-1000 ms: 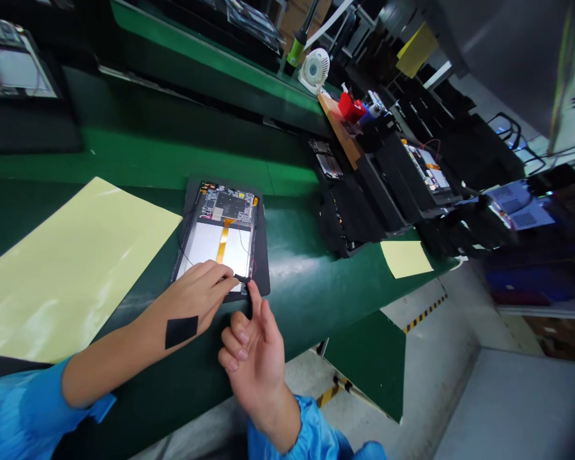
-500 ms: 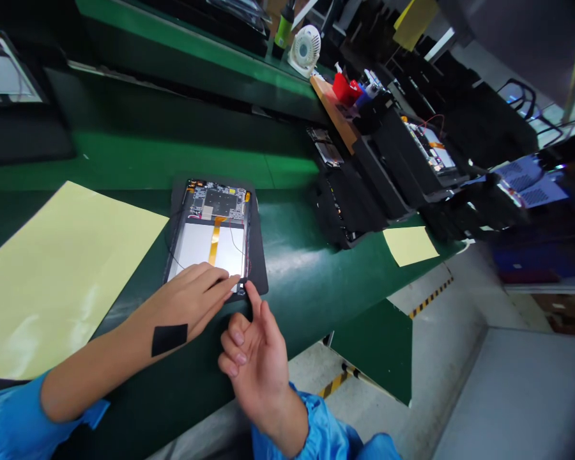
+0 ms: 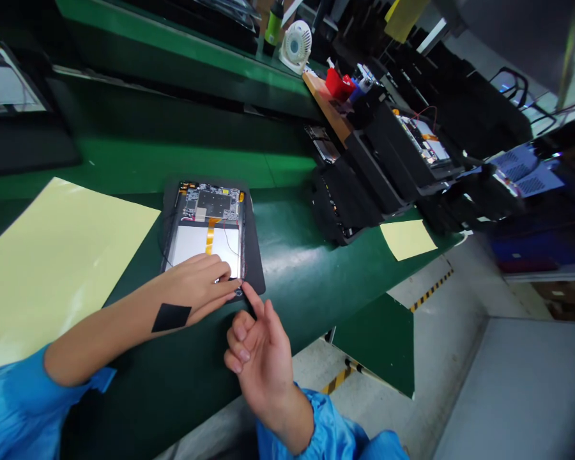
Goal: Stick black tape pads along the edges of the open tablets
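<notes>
An opened tablet [image 3: 201, 239] lies on a dark mat [image 3: 255, 262], its circuit board [image 3: 213, 203], white battery area and orange ribbon strip exposed. My left hand [image 3: 204, 281] rests across the tablet's lower end, fingertips close together at the lower right corner; whatever they may pinch there is too small to make out. A black patch [image 3: 171, 317] sticks to the left wrist. Palm up, my right hand [image 3: 263, 351] reaches that same corner with its index fingertip, which meets the left fingertips. Its other fingers curl loosely, with nothing visible in them.
Yellow sheets lie on the green bench [image 3: 292, 255]: a large one [image 3: 62, 255] at left, a small one [image 3: 409, 239] at right. Black trays [image 3: 383, 172] holding opened devices stand stacked at right. A white fan [image 3: 297, 46] and a red container [image 3: 339, 84] stand behind.
The view has shifted slightly, so the bench things appear a little further left. Both hands stay at the tablet's corner, and the left fingers have moved only slightly.
</notes>
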A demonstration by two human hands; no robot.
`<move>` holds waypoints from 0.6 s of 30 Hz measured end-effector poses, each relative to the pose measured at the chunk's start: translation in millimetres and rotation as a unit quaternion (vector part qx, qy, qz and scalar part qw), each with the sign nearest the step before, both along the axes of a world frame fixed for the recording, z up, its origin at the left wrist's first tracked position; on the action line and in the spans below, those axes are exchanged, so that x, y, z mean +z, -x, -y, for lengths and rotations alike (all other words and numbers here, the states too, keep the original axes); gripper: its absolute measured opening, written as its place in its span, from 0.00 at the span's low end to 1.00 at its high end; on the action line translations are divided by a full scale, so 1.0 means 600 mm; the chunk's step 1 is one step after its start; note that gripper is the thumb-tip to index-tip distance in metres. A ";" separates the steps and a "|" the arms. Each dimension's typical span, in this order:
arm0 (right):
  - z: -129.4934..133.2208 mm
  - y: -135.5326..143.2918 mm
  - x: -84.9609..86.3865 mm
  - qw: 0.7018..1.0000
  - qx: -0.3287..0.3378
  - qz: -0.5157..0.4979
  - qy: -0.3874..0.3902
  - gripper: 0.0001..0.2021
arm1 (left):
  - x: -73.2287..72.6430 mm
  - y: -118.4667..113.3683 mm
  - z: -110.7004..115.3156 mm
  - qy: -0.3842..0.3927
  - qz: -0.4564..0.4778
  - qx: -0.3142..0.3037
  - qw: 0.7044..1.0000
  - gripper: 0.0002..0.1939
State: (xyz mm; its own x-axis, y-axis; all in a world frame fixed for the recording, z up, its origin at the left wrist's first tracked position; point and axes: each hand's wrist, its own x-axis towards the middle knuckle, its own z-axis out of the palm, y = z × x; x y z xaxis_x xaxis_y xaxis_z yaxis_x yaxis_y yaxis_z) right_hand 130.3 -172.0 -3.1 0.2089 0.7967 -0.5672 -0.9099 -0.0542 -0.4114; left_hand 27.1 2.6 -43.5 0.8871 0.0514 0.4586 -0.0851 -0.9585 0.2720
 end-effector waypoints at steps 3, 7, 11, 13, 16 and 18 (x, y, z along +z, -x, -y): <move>0.004 0.001 -0.004 1.000 0.005 0.030 0.006 0.35 | 0.007 -0.014 -0.013 -0.025 -0.019 -0.035 0.999 0.15; 0.002 -0.015 -0.019 0.989 0.019 0.144 0.009 0.29 | 0.011 -0.023 -0.019 -0.051 0.029 -0.070 0.996 0.15; -0.029 -0.061 -0.030 0.923 0.081 0.374 0.040 0.21 | 0.011 -0.015 -0.014 -0.061 0.029 -0.072 0.995 0.10; -0.055 -0.091 -0.029 0.860 0.082 0.501 0.061 0.18 | 0.010 -0.010 -0.010 -0.070 0.039 -0.061 0.995 0.10; -0.093 -0.132 -0.020 0.779 0.144 0.607 0.066 0.14 | 0.006 -0.007 -0.004 -0.085 0.047 -0.036 0.995 0.10; -0.113 -0.150 -0.010 0.730 0.226 0.641 0.067 0.10 | 0.005 -0.007 -0.001 -0.091 0.048 -0.030 0.994 0.11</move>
State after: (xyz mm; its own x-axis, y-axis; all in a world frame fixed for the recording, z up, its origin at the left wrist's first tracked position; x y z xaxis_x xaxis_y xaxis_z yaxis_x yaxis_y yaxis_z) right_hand 220.5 -104.3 -9.0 0.3701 0.9037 -0.2151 0.3423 -0.3480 -0.8728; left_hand 31.3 3.2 -40.8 0.8377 -0.0931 0.5381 -0.1617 -0.9835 0.0817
